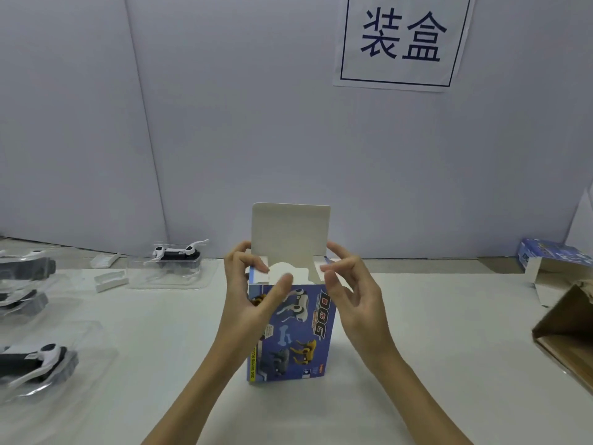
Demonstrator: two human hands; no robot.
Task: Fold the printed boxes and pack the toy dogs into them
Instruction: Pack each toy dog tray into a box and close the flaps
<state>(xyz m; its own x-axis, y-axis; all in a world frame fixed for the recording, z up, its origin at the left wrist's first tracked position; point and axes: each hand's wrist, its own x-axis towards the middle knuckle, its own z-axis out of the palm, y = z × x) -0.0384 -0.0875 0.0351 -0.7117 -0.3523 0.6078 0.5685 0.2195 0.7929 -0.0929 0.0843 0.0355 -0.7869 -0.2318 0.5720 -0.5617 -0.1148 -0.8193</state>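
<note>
A blue printed box (298, 335) with dog pictures stands upright on the white table (160, 332), its white top lid flap (290, 229) raised. My left hand (250, 290) holds the box's upper left side, thumb on the front near the top edge, fingers on the left side flap. My right hand (349, 290) is at the upper right corner, fingertips touching the right side flap. Toy dogs in clear plastic trays lie to the left: one at the back (175, 255), one near the front (35, 364), others at the left edge (22, 277).
Two small white pieces (109, 279) lie near the back tray. Another printed box (552, 261) lies at the far right, with a brown cardboard carton (568, 335) below it. A grey wall with a paper sign (401, 40) stands behind the table.
</note>
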